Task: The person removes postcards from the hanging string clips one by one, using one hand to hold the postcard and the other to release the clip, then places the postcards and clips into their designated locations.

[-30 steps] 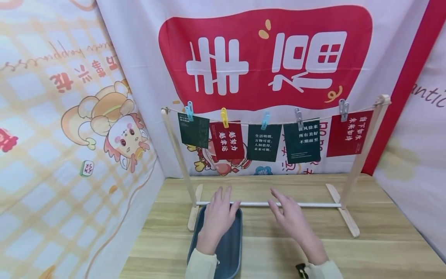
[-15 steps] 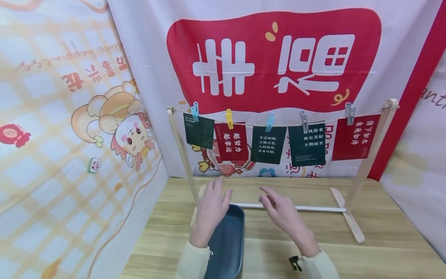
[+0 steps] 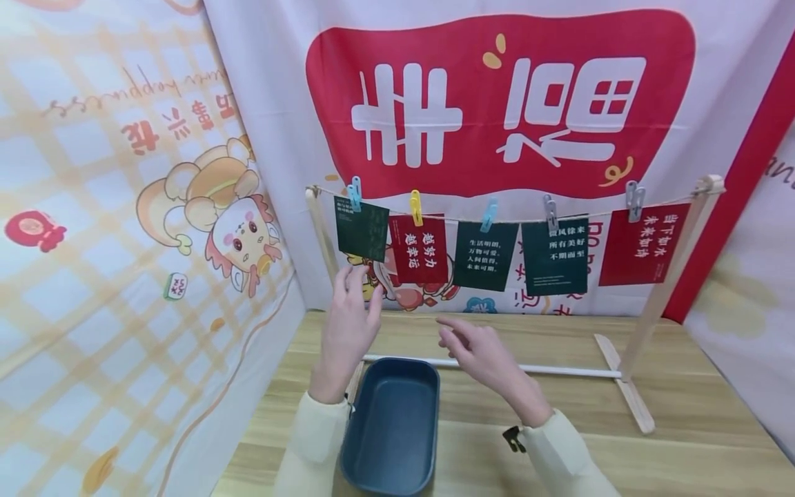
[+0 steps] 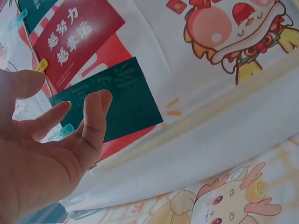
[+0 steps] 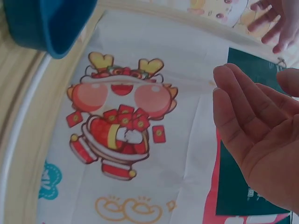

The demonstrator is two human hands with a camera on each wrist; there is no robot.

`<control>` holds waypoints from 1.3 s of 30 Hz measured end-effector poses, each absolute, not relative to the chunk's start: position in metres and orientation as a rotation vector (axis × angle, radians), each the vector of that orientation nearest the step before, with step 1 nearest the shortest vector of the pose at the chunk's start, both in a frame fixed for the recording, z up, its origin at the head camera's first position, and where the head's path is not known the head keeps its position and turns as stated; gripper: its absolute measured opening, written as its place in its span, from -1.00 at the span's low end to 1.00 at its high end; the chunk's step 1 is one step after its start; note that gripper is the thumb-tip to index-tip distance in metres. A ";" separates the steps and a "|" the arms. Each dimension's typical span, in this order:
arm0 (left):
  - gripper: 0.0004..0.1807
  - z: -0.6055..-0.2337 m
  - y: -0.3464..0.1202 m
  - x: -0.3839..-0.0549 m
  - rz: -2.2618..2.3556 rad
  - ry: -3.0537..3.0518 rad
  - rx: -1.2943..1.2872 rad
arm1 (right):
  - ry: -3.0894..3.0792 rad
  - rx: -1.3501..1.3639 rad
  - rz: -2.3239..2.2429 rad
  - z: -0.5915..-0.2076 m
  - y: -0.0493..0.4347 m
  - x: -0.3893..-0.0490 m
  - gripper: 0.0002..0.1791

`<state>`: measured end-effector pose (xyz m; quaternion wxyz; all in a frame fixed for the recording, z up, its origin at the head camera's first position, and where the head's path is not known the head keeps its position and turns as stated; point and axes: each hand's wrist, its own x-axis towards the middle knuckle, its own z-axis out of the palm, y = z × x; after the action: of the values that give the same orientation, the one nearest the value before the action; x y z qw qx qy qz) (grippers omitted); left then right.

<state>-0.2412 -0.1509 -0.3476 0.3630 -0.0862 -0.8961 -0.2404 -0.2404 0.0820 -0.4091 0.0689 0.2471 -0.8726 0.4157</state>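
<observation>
My left hand (image 3: pixel 350 321) is raised just below the leftmost green card (image 3: pixel 361 233), its fingers loosely bent around nothing. A blue clothespin (image 3: pixel 354 194) fastens that card to a string. In the left wrist view, the fingertips overlap the same green card (image 4: pixel 128 105). Lower and to the right, my right hand (image 3: pixel 483 353) hovers above the white crossbar (image 3: pixel 546 370) with relaxed fingers and nothing in them. Along the string also hang a red card (image 3: pixel 417 252) under a yellow clothespin (image 3: pixel 415 208), a middle green card (image 3: pixel 486 257) and further cards.
Wooden posts (image 3: pixel 661 297) on flat feet (image 3: pixel 630 407) hold the string. A dark blue tray (image 3: pixel 397 428) stands on the wooden table (image 3: pixel 559 449), between the forearms. Printed cloth (image 3: pixel 261 159) covers the walls behind and to the left.
My left hand has risen from over the tray toward the leftmost green card. My right hand has shifted a little to the left. The whole head view has drifted slightly.
</observation>
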 end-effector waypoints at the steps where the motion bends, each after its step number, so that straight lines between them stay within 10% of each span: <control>1: -0.56 -0.344 -0.152 -0.242 -0.625 -2.296 -0.224 | -2.628 0.760 1.262 -0.407 0.080 -0.241 -0.47; 39: -0.58 -0.227 -0.188 -0.270 -0.808 -2.141 -0.429 | -2.437 0.893 1.514 -0.343 0.042 -0.297 -0.63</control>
<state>-0.2703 -0.1880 -0.2271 0.3954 -0.1692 -0.8447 -0.3186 -0.2971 0.0417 -0.3426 0.0684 0.2964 -0.8092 0.5027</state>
